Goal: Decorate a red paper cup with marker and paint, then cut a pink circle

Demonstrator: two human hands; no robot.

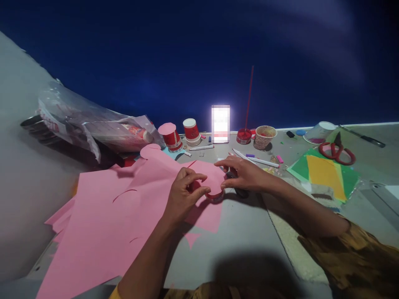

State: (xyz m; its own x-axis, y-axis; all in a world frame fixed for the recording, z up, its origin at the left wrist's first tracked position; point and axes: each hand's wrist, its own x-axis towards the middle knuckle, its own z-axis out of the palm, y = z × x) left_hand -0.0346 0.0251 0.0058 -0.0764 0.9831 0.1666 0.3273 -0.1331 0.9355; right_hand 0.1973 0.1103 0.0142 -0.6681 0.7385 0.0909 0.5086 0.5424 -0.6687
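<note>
A pink paper disc (215, 178) lies over the top of a red paper cup (215, 198), and both hands are curled around its edge. At its left side, my left hand (187, 189) has bent fingers and a thumb at the rim. On the opposite side my right hand (241, 172) curves in the same way, thumb at the near right edge. Beneath the right palm sits a dark object (238, 187), partly hidden. Large pink paper sheets (109, 224) with curved cuts spread to the left and under the cup.
Behind stand a red cup with a pink top (171, 139), another red-and-white cup (191, 132), a bright blurred screen (220, 124) and a patterned cup (264, 138). Markers (264, 162) lie near my right hand. Red-handled scissors (336, 153) rest on green and yellow sheets (326, 174). A plastic bag (93, 120) is at left.
</note>
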